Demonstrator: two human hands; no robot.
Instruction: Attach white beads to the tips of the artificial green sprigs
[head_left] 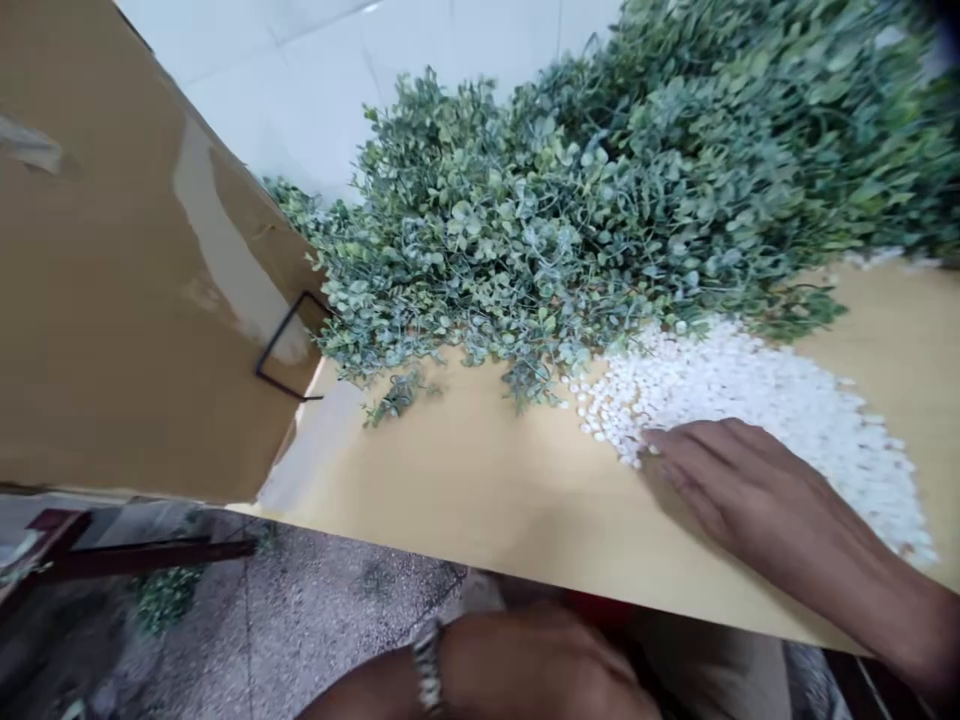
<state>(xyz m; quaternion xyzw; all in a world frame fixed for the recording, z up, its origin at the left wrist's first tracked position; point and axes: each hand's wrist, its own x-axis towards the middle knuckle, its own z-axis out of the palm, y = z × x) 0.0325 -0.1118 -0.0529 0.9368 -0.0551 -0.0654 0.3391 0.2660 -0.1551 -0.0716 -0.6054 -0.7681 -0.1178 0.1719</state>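
Note:
My right hand [739, 485] reaches in from the lower right, with its fingers bent and pressed together at the near left edge of a spread of small white pieces [795, 400]. A white piece shows at the fingertips, pinched there. The pieces look small and roundish; their exact kind is too small to make out. Below the table's front edge is my left hand [547, 665], with a light metal band [428, 665] on the wrist. Its fingers are blurred and hidden. Sprigs of small-leaved green artificial foliage [525, 220] lie heaped behind the white pieces.
Pale yellow-brown board [450, 460] forms the work surface. At the left stands a brown cardboard-like panel [135, 300] with a pale strip and a bent dark wire [281, 345]. Several loose leaf bits [397, 395] lie by the heap. Speckled floor [322, 600] shows below.

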